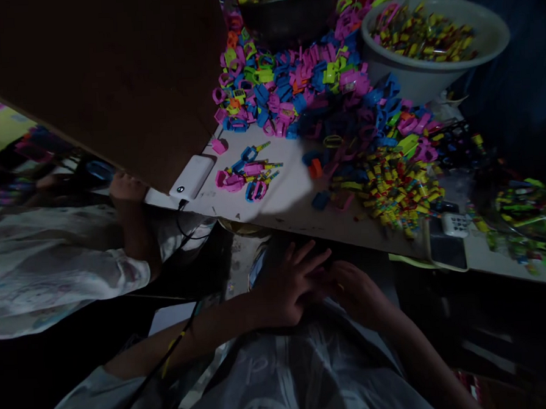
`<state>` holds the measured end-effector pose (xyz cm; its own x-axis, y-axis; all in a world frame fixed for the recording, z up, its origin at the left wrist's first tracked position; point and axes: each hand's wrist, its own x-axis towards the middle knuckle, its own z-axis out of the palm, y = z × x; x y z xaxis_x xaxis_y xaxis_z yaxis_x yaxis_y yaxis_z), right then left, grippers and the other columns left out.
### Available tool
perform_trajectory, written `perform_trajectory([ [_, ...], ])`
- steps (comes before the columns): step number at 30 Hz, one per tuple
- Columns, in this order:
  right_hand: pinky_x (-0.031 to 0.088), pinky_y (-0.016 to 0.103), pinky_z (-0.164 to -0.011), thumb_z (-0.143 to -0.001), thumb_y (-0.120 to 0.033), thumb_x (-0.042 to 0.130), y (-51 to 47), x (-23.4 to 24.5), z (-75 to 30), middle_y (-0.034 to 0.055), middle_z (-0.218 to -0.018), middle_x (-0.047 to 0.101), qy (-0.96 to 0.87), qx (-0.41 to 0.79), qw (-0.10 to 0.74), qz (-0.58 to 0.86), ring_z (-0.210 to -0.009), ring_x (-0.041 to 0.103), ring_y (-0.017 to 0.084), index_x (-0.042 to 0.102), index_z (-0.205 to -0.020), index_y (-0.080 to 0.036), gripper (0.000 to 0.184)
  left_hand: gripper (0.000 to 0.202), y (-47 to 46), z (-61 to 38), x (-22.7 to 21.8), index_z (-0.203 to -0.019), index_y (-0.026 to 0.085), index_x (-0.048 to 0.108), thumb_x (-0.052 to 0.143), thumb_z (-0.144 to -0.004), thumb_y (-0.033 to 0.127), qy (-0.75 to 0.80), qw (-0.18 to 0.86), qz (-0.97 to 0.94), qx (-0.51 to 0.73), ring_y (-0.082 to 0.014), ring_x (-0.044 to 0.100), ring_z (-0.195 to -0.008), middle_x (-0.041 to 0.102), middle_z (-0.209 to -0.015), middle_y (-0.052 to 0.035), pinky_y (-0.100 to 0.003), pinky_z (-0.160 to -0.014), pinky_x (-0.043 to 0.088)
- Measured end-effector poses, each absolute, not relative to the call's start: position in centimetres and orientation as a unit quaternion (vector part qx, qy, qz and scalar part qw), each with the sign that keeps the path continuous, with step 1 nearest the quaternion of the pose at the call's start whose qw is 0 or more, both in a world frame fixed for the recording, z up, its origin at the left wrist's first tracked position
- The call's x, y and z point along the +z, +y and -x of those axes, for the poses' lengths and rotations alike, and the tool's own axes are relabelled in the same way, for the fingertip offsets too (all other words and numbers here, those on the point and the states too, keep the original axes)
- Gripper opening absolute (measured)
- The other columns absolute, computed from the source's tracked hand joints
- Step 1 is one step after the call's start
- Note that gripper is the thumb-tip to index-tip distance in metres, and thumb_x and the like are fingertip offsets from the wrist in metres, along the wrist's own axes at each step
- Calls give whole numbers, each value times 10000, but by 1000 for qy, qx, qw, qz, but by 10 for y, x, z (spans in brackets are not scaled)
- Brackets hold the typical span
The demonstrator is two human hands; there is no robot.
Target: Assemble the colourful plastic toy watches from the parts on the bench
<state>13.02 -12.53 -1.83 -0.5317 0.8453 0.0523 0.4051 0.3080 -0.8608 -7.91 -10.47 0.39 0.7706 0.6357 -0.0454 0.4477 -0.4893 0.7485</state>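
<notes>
My left hand [286, 286] rests below the table edge in my lap, fingers stretched out and apart, overlapping my right hand [355, 292]. The right hand's fingers are curled and dark; I cannot make out whether anything is in them. On the white table [295, 197] above them lies a small group of assembled pink and blue plastic clips [248, 175]. A big heap of pink, blue, green and orange clip parts [303, 81] fills the table's far side. A pile of small yellow pieces [400, 188] lies to the right.
A white basin [434, 49] of yellow pieces stands at the back right, a dark bowl [290, 11] behind the heap. A white power bank [191, 177] and a phone [449, 244] lie on the table. Another person's arm [132, 224] reaches in at left under a brown board [110, 72].
</notes>
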Motion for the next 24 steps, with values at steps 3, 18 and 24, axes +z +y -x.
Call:
perform_trajectory([
  [3,431,242,-660,-943,-304,461,-130,-21,-128,32,-792,602,-704,522,291,383,-720,543,136,574,-851,-196,181,149,-108,80,6,-845,179,694,548,-875,173,297,488,-808,142,-312,101,-1462,297,-1548,-30,-593,-1150,134],
  [18,388,219,-581,-910,-197,458,-125,-11,-125,2,-715,584,-718,413,320,460,-628,519,121,583,-815,-203,157,304,-129,72,-2,-1217,236,565,515,-918,202,407,592,-629,296,-211,465,-1272,501,-1361,-89,-372,-1094,358],
  [24,416,259,-618,-897,-136,450,-134,-1,-121,37,-758,584,-799,289,255,462,-693,538,161,605,-952,-191,173,346,-133,73,-12,-1187,216,444,596,-887,300,435,644,-519,356,-188,606,-1072,597,-1146,-86,-316,-941,483],
])
